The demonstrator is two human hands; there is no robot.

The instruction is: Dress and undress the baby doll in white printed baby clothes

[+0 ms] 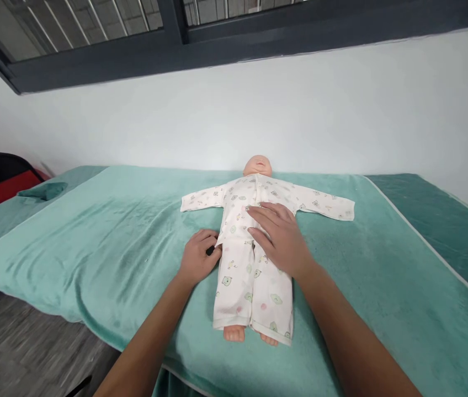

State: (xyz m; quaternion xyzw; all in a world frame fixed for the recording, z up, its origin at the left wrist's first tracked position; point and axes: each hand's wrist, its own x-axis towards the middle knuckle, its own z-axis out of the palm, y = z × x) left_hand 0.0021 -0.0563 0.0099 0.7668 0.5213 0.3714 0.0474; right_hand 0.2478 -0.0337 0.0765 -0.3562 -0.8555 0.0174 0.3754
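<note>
A baby doll lies on its back, head toward the wall and feet toward me. It wears a white long-sleeved shirt and white trousers, both with small printed animals. The sleeves spread out to both sides, and the doll's hands do not show. My left hand is at the doll's side, thumb and forefinger closed on the edge of the shirt's lower hem. Fingers stretched, my right hand lies flat over the shirt's front and covers part of it. Bare toes stick out below the trouser legs.
A green plush cover with some folds drapes the bed. Behind it is a white wall under a dark window frame. A red and black chair stands at the left, above a grey wood-look floor.
</note>
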